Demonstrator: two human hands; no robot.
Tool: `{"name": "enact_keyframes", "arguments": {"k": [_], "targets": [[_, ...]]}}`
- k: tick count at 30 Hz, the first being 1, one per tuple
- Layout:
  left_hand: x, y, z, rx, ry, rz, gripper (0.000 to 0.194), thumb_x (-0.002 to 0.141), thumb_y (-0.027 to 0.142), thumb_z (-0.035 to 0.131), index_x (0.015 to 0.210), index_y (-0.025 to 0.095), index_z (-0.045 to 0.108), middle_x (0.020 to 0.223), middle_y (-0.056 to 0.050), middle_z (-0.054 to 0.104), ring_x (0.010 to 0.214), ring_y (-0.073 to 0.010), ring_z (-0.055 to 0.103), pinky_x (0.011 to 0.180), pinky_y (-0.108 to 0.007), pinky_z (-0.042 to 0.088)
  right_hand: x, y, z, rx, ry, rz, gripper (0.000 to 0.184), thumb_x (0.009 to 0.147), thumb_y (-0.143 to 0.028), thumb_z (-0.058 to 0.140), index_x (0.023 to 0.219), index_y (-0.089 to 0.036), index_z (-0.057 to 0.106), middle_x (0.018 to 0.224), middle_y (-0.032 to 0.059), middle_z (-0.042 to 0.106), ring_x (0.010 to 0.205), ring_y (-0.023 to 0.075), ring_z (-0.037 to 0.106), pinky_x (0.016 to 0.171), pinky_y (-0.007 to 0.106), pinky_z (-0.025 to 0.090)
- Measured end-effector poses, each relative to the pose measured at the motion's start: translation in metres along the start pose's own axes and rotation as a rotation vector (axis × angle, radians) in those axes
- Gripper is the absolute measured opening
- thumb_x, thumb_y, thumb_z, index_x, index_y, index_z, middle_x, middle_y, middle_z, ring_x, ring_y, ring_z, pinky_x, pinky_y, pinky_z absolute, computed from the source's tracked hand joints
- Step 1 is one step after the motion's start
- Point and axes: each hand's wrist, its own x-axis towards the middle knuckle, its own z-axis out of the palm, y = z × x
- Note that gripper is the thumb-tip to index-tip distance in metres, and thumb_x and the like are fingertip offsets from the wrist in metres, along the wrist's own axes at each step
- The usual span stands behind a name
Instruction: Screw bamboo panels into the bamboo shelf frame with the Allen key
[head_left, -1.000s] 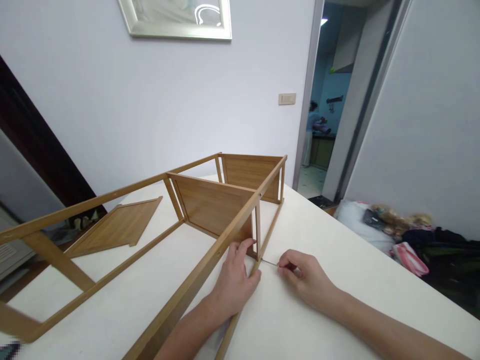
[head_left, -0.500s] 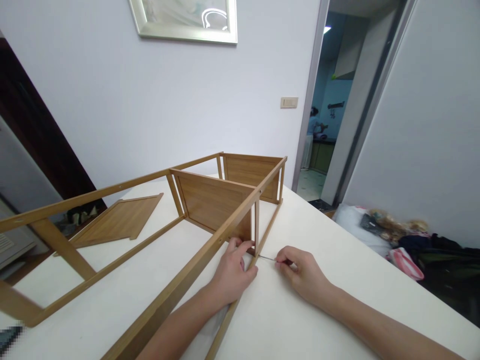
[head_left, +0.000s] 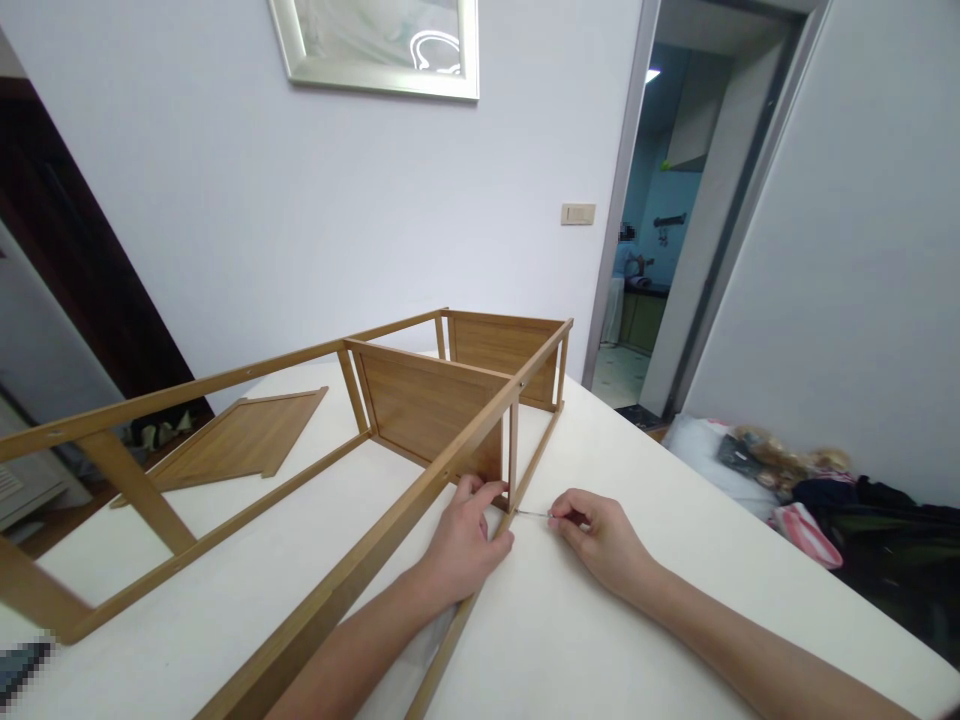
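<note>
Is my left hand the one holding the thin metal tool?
No, the right hand's fingers pinch the tool, while the left hand holds the frame.

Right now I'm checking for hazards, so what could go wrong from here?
The thin rod pinched in the right hand might slip off the frame and scratch the table. The left hand, close to the rod's tip, could get jabbed. If its hold loosens, the frame might shift.
</note>
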Motion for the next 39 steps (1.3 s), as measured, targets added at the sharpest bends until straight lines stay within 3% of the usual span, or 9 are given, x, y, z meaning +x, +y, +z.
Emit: {"name": "enact_keyframes", "arguments": {"k": [10,15,20,27,32,35,39], "targets": [[0.002,-0.001,0.001,-0.013,0.000,-0.006,0.053,0.068,0.012,0.062,0.119,0.023,0.059,0.109,-0.002,0.047,0.057,-0.0044,0.050,0.060,-0.024,0.048,-0.009,-0.001,0.000,-0.394,-0.012,-0.277,0.015,0.082,-0.011,0.049,0.073,-0.019,0.057,0.073,0.0036,0.059,0.070,0.0160,0.054,0.063,0.028,0.042],[0.001,0.002,0.000,-0.013,-0.013,-0.021,0.051,0.068,0.011,0.061,0.117,0.023,0.060,0.108,-0.002,0.048,0.057,-0.0048,0.050,0.058,-0.023,0.048,-0.011,-0.004,-0.001,-0.599,0.018,-0.441,0.024,0.093,-0.015,0.045,0.074,-0.017,0.060,0.071,0.0054,0.059,0.071,0.0170,0.050,0.064,0.029,0.038],[0.000,0.005,-0.001,-0.004,-0.008,-0.016,0.051,0.068,0.012,0.062,0.118,0.023,0.060,0.107,-0.001,0.048,0.057,-0.0046,0.050,0.059,-0.024,0.048,-0.011,-0.008,-0.001,-0.687,0.015,-0.492,0.029,0.095,-0.016,0.043,0.072,-0.017,0.060,0.070,0.0060,0.058,0.069,0.0168,0.048,0.062,0.030,0.037],[0.002,0.003,0.000,-0.006,0.001,0.003,0.051,0.068,0.012,0.062,0.118,0.023,0.060,0.105,-0.001,0.048,0.055,-0.0043,0.047,0.059,-0.024,0.047,-0.008,-0.006,-0.004,-0.485,-0.097,-0.367,0.029,0.096,-0.021,0.040,0.079,-0.019,0.063,0.076,0.0068,0.060,0.076,0.0187,0.054,0.066,0.031,0.042],[0.002,0.002,0.001,0.014,0.007,0.016,0.051,0.068,0.012,0.062,0.118,0.022,0.059,0.104,-0.001,0.048,0.055,-0.0045,0.047,0.060,-0.024,0.047,0.002,-0.004,-0.005,-0.167,-0.103,-0.031,0.022,0.086,-0.029,0.054,0.066,-0.020,0.061,0.073,0.0026,0.060,0.072,0.0172,0.056,0.064,0.029,0.043],[0.002,0.003,0.000,0.023,0.010,0.017,0.050,0.068,0.012,0.062,0.117,0.022,0.060,0.104,-0.001,0.047,0.055,-0.0044,0.047,0.061,-0.025,0.047,0.007,-0.004,-0.004,-0.103,-0.113,0.136,0.020,0.080,-0.029,0.058,0.062,-0.020,0.058,0.066,0.0002,0.058,0.063,0.0154,0.053,0.058,0.028,0.041],[0.001,0.005,-0.001,0.019,0.003,0.006,0.050,0.068,0.012,0.062,0.117,0.022,0.060,0.104,0.000,0.047,0.055,-0.0044,0.047,0.061,-0.025,0.048,0.004,-0.005,-0.004,-0.188,-0.098,0.032,0.008,0.080,-0.025,0.055,0.080,-0.020,0.062,0.072,0.0001,0.060,0.065,0.0152,0.053,0.060,0.028,0.041]]}}
